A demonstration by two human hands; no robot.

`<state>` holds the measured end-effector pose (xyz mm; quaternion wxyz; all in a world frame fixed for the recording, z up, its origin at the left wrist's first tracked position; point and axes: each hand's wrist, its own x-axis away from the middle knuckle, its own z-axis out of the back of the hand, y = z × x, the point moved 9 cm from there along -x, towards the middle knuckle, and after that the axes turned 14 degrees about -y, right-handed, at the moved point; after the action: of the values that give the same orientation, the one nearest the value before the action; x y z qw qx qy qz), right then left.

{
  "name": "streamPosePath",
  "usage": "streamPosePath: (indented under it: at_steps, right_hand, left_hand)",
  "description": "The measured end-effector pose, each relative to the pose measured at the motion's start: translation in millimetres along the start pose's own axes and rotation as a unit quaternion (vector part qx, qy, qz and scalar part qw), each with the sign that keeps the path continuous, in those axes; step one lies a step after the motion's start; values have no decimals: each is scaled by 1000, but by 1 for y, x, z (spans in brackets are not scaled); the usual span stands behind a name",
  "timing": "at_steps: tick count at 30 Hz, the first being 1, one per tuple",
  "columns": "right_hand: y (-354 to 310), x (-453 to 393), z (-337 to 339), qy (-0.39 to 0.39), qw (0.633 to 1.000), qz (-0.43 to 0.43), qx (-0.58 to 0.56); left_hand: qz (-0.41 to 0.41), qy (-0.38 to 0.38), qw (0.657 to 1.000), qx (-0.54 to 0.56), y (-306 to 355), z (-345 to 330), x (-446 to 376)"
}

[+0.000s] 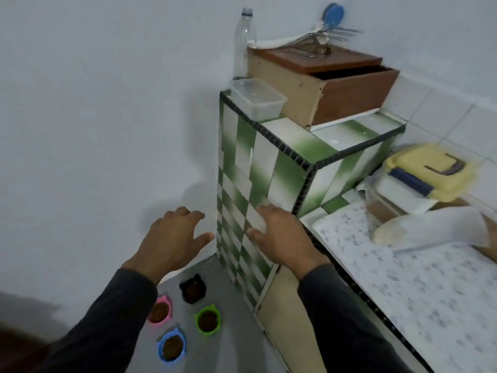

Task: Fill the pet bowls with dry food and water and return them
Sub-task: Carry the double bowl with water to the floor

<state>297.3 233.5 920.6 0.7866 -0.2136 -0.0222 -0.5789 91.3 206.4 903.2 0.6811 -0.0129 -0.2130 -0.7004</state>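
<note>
Left hand (172, 235) and right hand (282, 238) hover spread, grasping nothing; four food-filled bowls (black bowl (192, 288) nearest) sit on the floor below, nearer the left.

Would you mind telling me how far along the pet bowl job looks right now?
Done: the black bowl, pink bowl, green bowl and blue bowl sit on the floor, each holding brown dry food. In hand: nothing; the left hand and right hand hover open above them. Left: water, since no bowl visibly holds any.
</note>
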Motion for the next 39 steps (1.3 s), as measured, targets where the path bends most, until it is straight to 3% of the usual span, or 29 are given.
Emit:
streamPosePath:
  at_steps: [10,21,39]
  right_hand:
    - [72,141,-23,41,980,-186,-60]
    - [150,320,-43,82,926,-347,-120]
    - [267,707,-144,160,823,-501,-212]
  left_hand:
    - [-184,-78,980,2,89,-45,25]
    - [-292,-115,948,-53,218,-99,90]
    - [-459,-176,862,-119,475,-272,335]
